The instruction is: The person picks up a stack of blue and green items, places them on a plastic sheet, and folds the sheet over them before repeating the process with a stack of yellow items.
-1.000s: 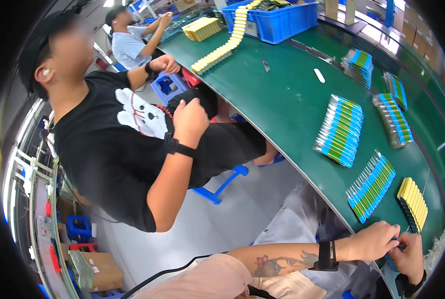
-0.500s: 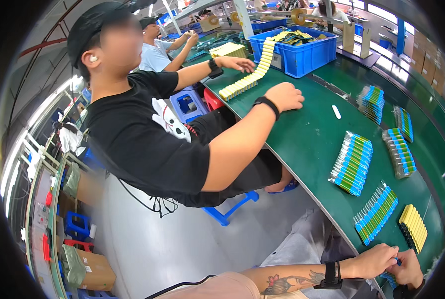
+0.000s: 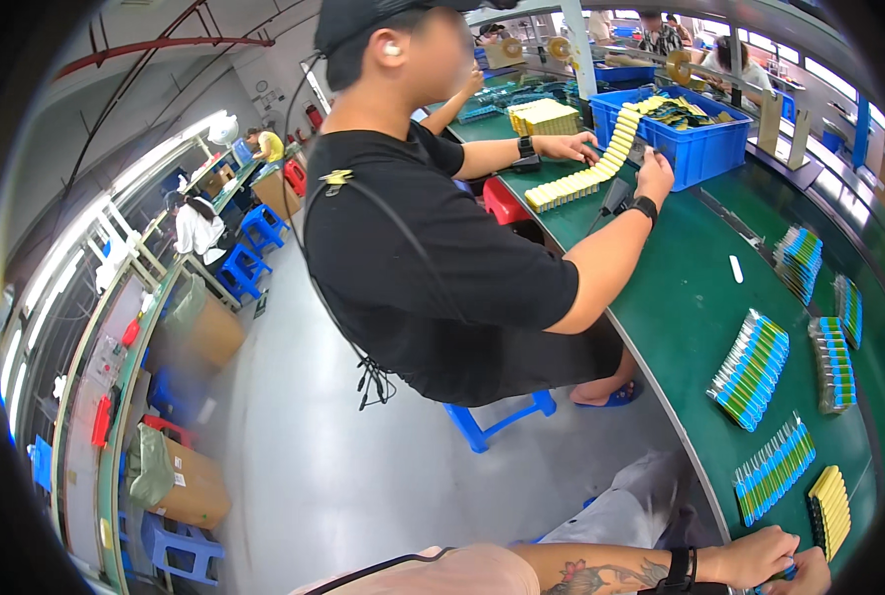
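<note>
At the table's near right edge, my left hand (image 3: 762, 557) has its fingers pinched together. Close against it is my right hand (image 3: 810, 575), its fingers curled inward. Between them shows a bit of a small blue piece (image 3: 787, 572); the hands mostly cover it, so its kind is unclear. Just beyond my hands lie a row of yellow cylinders with black ends (image 3: 831, 511) and a row of blue-and-green strips with thin pale tips (image 3: 775, 471). Another such bundle (image 3: 752, 369) lies farther up the table.
More blue-and-green bundles (image 3: 831, 365) stand along the right side of the green table (image 3: 676, 297). A small white piece (image 3: 736, 269) lies farther back. To the left, a co-worker in black (image 3: 433, 258) handles a yellow strip chain (image 3: 571, 185) running into a blue bin (image 3: 705, 154).
My view has turned left, so the table sits farther right. My hands stay together at the near edge. The co-worker's near hand has risen from the table toward the blue bin.
</note>
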`<control>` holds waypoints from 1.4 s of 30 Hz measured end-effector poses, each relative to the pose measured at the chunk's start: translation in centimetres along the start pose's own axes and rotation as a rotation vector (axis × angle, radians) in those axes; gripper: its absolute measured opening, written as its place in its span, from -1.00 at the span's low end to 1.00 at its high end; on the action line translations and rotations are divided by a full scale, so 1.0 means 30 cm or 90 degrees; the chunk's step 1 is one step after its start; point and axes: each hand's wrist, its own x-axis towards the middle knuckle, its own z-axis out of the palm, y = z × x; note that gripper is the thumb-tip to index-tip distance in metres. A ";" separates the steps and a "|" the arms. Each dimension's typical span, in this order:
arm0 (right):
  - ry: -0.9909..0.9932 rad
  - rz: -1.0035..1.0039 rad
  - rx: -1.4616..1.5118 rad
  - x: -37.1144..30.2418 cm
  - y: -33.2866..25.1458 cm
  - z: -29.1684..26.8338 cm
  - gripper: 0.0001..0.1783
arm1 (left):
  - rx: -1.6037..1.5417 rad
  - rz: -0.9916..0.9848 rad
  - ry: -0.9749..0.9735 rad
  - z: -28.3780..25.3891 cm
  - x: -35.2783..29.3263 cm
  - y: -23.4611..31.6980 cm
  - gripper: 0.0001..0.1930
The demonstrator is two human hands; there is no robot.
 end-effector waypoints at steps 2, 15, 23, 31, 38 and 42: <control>-0.007 0.037 0.030 -0.012 -0.030 -0.004 -0.83 | -0.019 -0.015 0.005 -0.009 -0.003 0.014 -0.77; 0.020 0.102 -0.025 -0.026 0.010 -0.014 -0.83 | -0.035 -0.044 -0.052 0.015 -0.001 -0.035 -0.84; 0.086 0.023 -0.182 -0.052 0.065 0.003 -0.84 | -0.043 -0.032 -0.043 0.039 -0.005 -0.048 -0.84; 0.078 -0.070 -0.111 -0.070 0.097 0.005 -0.88 | -0.039 -0.040 -0.064 0.036 -0.009 -0.047 -0.82; 0.044 0.100 0.031 -0.091 0.148 -0.014 -0.89 | -0.030 -0.037 -0.062 0.034 -0.007 -0.042 -0.82; 0.133 0.067 0.053 -0.078 0.192 -0.008 -0.84 | -0.033 -0.045 -0.054 0.040 0.001 -0.056 -0.83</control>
